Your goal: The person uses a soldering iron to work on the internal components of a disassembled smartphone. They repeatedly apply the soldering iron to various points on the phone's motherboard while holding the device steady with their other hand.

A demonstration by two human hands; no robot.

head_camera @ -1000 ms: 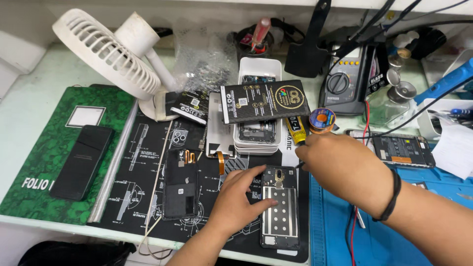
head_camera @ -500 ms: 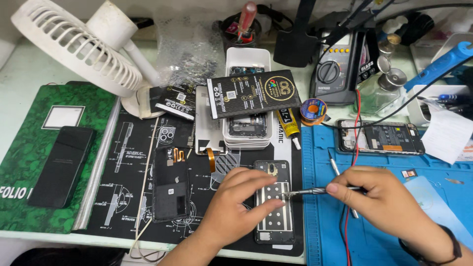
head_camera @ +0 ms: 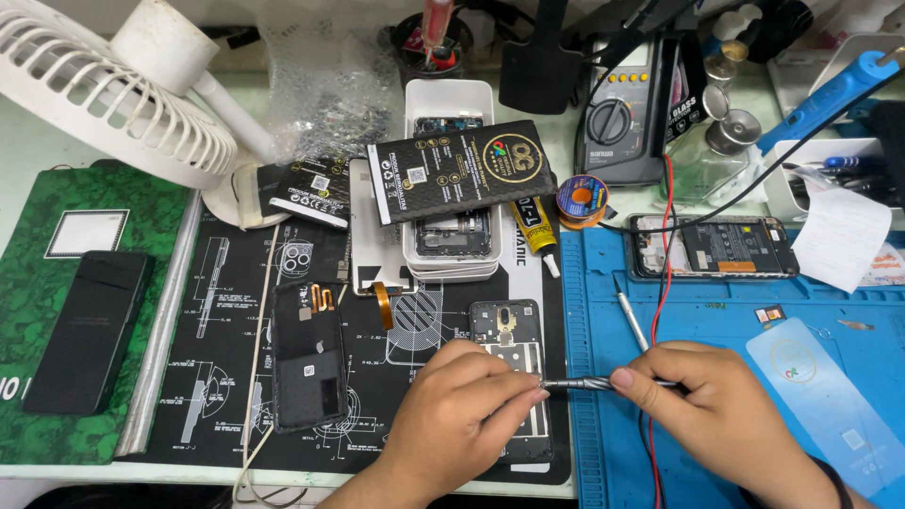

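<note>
My right hand [head_camera: 726,415] holds a thin metal screwdriver [head_camera: 589,384] level over the edge of the blue mat. My left hand [head_camera: 462,405] pinches the screwdriver's tip with thumb and forefinger. Under my left hand lies an opened phone frame [head_camera: 506,325] on the black work mat [head_camera: 226,311]. To the left rests a dark phone back cover [head_camera: 306,353] with an orange flex cable [head_camera: 382,306] beside it.
A white fan [head_camera: 104,85] stands at far left. On a green notebook [head_camera: 57,311] lies a black phone [head_camera: 90,330]. A black box [head_camera: 462,170] tops stacked white trays. A multimeter [head_camera: 622,123], a solder spool [head_camera: 577,200], a second opened phone [head_camera: 716,247] and a blue mat [head_camera: 716,320] fill the right.
My right hand came back from the solder spool to the front with the screwdriver. My left hand lifted off the phone frame and closed on the screwdriver's tip.
</note>
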